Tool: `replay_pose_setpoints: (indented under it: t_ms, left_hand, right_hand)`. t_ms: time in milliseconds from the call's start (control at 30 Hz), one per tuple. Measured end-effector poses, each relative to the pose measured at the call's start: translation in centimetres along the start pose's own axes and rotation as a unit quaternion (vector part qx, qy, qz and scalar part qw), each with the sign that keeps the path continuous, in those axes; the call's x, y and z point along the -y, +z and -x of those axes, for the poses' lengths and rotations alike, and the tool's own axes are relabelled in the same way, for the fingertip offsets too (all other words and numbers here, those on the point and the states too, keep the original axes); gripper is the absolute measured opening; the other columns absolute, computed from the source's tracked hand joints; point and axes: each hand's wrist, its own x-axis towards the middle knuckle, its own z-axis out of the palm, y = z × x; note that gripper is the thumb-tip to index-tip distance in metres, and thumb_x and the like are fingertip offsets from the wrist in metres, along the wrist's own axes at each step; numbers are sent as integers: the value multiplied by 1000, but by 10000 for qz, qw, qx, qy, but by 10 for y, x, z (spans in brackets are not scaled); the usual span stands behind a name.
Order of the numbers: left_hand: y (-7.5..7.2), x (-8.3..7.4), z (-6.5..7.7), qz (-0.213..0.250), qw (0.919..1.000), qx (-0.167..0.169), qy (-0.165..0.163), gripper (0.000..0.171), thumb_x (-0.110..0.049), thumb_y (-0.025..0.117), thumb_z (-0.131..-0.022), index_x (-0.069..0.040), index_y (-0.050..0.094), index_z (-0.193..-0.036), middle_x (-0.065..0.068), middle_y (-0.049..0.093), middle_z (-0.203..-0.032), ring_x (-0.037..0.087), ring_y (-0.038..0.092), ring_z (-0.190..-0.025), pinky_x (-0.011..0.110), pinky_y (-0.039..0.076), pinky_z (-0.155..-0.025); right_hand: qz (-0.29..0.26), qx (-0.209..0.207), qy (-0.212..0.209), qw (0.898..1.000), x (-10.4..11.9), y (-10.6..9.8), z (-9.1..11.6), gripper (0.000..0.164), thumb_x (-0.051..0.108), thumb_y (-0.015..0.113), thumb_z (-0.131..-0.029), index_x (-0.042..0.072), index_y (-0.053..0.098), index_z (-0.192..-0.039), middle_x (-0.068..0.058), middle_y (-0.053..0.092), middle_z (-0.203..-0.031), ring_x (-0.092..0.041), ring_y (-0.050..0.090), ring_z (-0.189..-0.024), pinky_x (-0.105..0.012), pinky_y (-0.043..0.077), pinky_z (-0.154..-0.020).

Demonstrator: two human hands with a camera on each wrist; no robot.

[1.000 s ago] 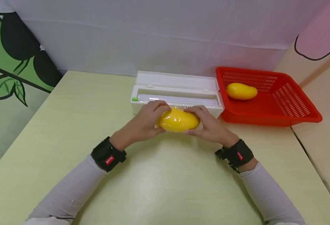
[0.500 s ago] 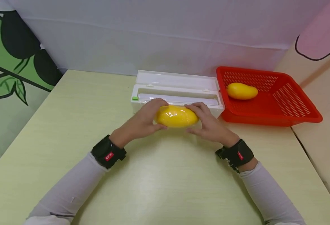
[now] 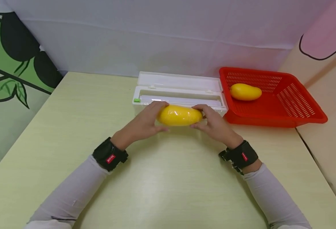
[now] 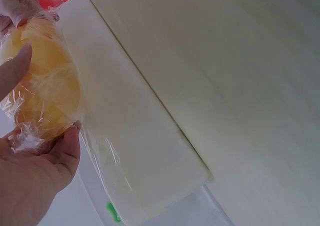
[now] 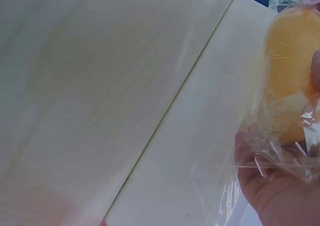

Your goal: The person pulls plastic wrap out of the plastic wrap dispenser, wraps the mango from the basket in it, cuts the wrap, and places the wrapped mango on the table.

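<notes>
A yellow mango, with clear cling film round it, is held up between both hands in front of the cling film dispenser. My left hand grips its left end, and my right hand holds the right end. In the left wrist view, film bunches at the mango's end by the palm, and a sheet of it runs down over the dispenser's front. Loose, wrinkled film also gathers by the fingers in the right wrist view. The dispenser's lid stands open, showing a white roll.
A red plastic basket stands right of the dispenser, touching or nearly touching it. Inside lies a second yellow mango. The pale wooden table spreads in front, and a pale cloth wall rises behind.
Both hands have turned the mango and moved it slightly away from me, closer to the dispenser. The right fingers have shifted along its end. Basket and dispenser have stayed put.
</notes>
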Motion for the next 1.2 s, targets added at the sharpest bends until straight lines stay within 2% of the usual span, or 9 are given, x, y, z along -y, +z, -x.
replay_pose_setpoints:
  t_ms: [167,300,400,533,700,833,1033,1200]
  left_hand:
    - [3,-1,1,-368,9987,-323,128,70,-16,83,-82,1,44,-138,17,47,-137,31,43,-126,43,37,-110]
    - [5,-4,2,-751,9937,-764,342,71,-18,87,-76,1,51,-133,19,45,-133,35,41,-121,44,38,-105]
    - [4,-6,3,-893,9907,-933,436,71,-19,89,-74,4,54,-131,20,49,-127,36,43,-115,45,39,-100]
    - [3,-8,3,-878,9910,-910,444,70,-16,89,-74,7,55,-130,19,53,-124,35,46,-112,42,41,-100]
    - [3,-9,4,-734,9943,-755,188,69,-16,87,-77,7,51,-131,18,54,-125,34,47,-114,41,41,-104]
    - [3,-8,6,-650,9954,-699,40,64,-17,84,-81,5,48,-129,17,55,-123,32,49,-112,41,42,-102]
    - [1,-9,7,-849,9938,-689,205,57,-18,81,-83,6,50,-124,18,56,-118,31,52,-108,40,45,-99]
    - [-1,-12,7,-876,9947,-537,-5,55,-19,79,-86,7,51,-126,18,57,-118,30,53,-105,40,47,-96]
  right_hand:
    - [61,-32,-31,10000,-1,0,0,60,24,78,-86,8,48,-135,-7,43,-131,-19,47,-114,-39,50,-97]
    - [333,-28,62,9994,2,0,0,59,26,78,-86,11,50,-135,-4,48,-127,-18,49,-110,-38,50,-95]
    - [438,-127,187,9988,5,1,1,60,28,79,-86,10,50,-135,-5,53,-126,-20,51,-108,-40,51,-93]
    - [440,-324,284,9981,8,2,2,59,28,80,-85,5,50,-131,-9,60,-120,-25,54,-103,-43,50,-90]
    - [447,-428,272,9977,10,3,3,53,28,79,-85,5,54,-126,-8,63,-113,-25,54,-96,-42,48,-86]
    - [471,-413,298,9976,10,3,2,50,27,78,-86,4,56,-125,-8,63,-107,-25,54,-94,-41,47,-83]
    - [467,-374,513,9969,12,5,1,50,30,75,-89,5,56,-127,-7,64,-108,-25,54,-93,-39,46,-82]
    - [517,-260,777,9953,14,4,0,49,34,72,-91,6,56,-129,-6,62,-106,-25,53,-92,-38,46,-80]
